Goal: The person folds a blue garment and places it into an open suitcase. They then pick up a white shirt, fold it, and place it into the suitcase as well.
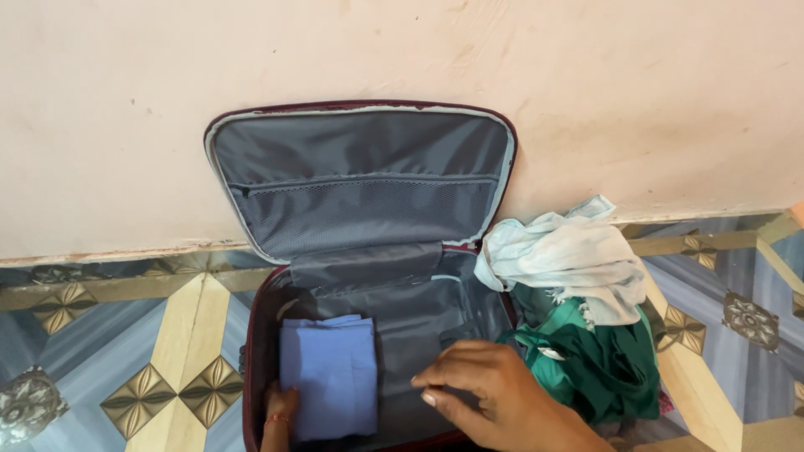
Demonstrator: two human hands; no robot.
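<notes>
A folded pale-blue cloth garment (328, 387) lay by the left wall of an open maroon fabric suitcase (254, 335). The left hand (280, 408) gripped its near-left corner. The right hand (494, 392) hovered inside the suitcase near its right wall, fingers loosely spread, holding nothing.

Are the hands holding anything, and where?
The left hand touches the near-left edge of the folded light-blue cloth; a grip cannot be told. The right hand holds nothing.

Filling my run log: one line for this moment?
left hand on folded blue cloth | right hand flat, empty | suitcase open | green clothes beside
</notes>
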